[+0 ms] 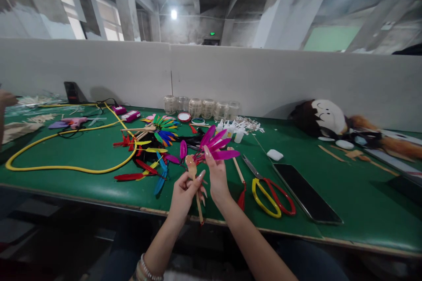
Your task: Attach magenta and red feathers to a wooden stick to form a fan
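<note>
My left hand [183, 191] is closed around a slim wooden stick [198, 206]. The stick's wider upper end [190, 164] looks coated with something shiny, and its lower end points down over the table edge. My right hand [216, 178], just beside it, pinches magenta feathers [216, 142] that fan out above the fingers. Their lower ends come close to the stick's coated end; whether they touch is hard to tell. Left of my hands lie loose red feathers [129, 177], blue feathers [160, 175] and yellow feathers [154, 150]. A finished-looking multicoloured feather fan [163, 127] lies behind them.
Scissors [270, 195], a phone [306, 191] and a white case [274, 154] lie to the right. Glass jars [207, 108] and small bottles [239, 135] stand behind. A yellow cable [66, 169] loops around a pink glue gun [75, 121] on the left. Another person's hand [7, 98] shows far left.
</note>
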`<act>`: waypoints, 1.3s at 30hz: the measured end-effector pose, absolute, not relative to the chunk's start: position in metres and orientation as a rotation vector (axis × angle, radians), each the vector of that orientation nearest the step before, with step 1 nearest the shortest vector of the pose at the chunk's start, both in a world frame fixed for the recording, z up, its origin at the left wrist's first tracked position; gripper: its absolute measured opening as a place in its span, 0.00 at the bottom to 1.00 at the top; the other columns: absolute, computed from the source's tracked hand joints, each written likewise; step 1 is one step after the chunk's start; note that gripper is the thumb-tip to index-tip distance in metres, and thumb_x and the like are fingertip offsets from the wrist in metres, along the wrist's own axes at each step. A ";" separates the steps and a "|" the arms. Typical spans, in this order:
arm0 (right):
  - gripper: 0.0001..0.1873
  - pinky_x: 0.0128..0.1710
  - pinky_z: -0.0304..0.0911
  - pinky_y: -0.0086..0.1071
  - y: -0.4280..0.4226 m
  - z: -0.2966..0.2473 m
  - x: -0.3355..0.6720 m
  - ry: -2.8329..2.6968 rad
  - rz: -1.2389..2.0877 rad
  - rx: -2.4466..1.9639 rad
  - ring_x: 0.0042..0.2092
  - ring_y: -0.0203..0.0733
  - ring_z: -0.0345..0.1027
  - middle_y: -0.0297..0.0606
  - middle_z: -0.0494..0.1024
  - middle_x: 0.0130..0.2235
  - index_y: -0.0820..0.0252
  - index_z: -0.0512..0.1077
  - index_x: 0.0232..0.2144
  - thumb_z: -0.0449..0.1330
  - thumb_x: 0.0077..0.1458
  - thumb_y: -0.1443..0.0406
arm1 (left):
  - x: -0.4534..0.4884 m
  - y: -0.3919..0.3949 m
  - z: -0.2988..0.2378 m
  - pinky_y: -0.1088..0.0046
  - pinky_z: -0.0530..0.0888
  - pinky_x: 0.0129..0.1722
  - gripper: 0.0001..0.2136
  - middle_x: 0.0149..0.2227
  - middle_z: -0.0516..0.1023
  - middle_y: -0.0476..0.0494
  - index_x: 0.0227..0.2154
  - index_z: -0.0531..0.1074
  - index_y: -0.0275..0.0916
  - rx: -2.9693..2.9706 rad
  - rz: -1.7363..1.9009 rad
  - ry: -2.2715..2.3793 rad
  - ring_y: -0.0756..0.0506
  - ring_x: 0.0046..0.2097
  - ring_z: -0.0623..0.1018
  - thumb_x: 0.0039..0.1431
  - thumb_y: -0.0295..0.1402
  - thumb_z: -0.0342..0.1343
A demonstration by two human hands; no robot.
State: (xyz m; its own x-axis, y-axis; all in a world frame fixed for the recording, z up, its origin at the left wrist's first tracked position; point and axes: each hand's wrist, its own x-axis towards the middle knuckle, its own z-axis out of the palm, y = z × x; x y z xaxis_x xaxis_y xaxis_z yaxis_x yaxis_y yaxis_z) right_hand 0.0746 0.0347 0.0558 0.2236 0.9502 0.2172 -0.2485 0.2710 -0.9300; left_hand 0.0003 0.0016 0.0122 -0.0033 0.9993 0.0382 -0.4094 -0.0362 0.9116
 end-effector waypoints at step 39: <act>0.14 0.50 0.50 0.36 0.020 0.067 0.121 -2.071 -0.699 -0.867 0.41 0.39 0.63 0.37 0.75 0.38 0.58 0.69 0.41 0.55 0.49 0.67 | 0.001 0.000 0.013 0.83 0.61 0.12 0.17 0.13 0.69 0.55 0.21 0.62 0.36 0.939 1.411 0.901 0.56 0.13 0.66 0.41 0.44 0.60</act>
